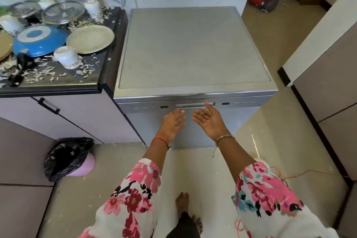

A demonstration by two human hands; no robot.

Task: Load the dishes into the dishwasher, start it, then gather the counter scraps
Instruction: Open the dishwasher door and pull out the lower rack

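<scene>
On my far left the desk [58, 83] is crowded with dishes: an upturned blue pan [38, 39], a beige plate [90, 39], white cups [66, 57] and a glass lid [62, 12], with pale scraps [42, 72] strewn among them. Below, a bin [85, 166] lined with a black bag [63, 152] sits on the floor [193, 170]. Just right of the desk stands the dishwasher [193, 48], door closed. My left hand [172, 123] hovers before the door, fingers straight and spread, holding nothing. My right hand [209, 121], palm up and fingers spread, reaches the handle [193, 106]; I cannot tell whether it touches.

Blue pan [39, 41], silver dishwasher [193, 50], pink-floral sleeves [135, 195].
</scene>
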